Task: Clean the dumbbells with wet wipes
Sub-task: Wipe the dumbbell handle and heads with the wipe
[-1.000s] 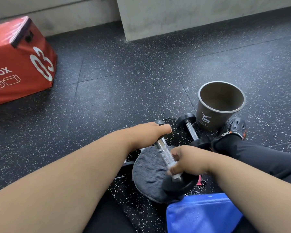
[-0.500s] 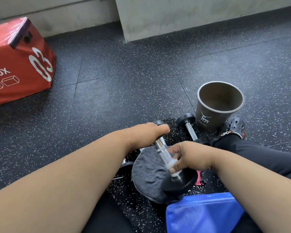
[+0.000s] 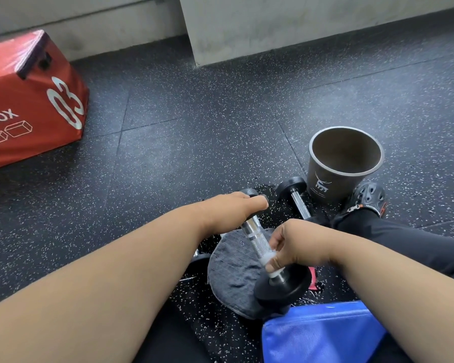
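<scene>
Dumbbell (image 3: 257, 241), chrome handle, black ends, tilted between both hands; white wipe (image 3: 268, 258) wrapped at right fingers; 2nd dumbbell (image 3: 298, 199) beyond.

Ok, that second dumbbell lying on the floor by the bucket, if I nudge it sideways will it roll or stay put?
The dumbbell would probably roll: its end weights look round and it lies loose on the flat floor. It likely wouldn't go far, since the bucket stands close beside it. It's probably heavy for its size, given the metal bar.

2 dumbbells show fully: a held dumbbell (image 3: 257, 239) and a floor dumbbell (image 3: 296, 197); a 3rd black end (image 3: 199, 258) peeks out beside the grey cloth (image 3: 233, 273). There is 1 wet wipe (image 3: 269, 256), 1 bin (image 3: 344, 163), 1 red box (image 3: 29, 100), 1 blue pack (image 3: 323, 334), 2 hands: left hand (image 3: 231, 208), right hand (image 3: 296, 244).
</scene>
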`<move>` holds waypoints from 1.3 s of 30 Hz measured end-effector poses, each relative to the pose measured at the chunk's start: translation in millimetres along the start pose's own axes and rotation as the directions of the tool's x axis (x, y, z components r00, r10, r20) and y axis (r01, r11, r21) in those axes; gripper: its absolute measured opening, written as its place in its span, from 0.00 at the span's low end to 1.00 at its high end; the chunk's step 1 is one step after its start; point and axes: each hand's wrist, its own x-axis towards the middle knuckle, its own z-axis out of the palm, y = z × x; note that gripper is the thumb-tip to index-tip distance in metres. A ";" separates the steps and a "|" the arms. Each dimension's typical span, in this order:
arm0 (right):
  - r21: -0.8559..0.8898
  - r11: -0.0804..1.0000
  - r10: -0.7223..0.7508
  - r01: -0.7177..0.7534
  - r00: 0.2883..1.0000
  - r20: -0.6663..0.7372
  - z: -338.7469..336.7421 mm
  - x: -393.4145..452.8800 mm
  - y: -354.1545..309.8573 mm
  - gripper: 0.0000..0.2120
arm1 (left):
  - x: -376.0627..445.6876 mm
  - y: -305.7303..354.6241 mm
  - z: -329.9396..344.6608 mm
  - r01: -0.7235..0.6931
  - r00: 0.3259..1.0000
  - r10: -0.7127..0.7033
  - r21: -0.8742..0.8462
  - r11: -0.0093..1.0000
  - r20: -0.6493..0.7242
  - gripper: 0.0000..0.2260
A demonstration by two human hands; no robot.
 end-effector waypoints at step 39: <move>-0.233 0.972 -0.001 -0.006 0.999 -0.032 21.6 -4.3 -6.9 0.25 | 4.5 -4.8 3.0 0.018 1.000 -0.018 0.000 1.000 -0.005 0.35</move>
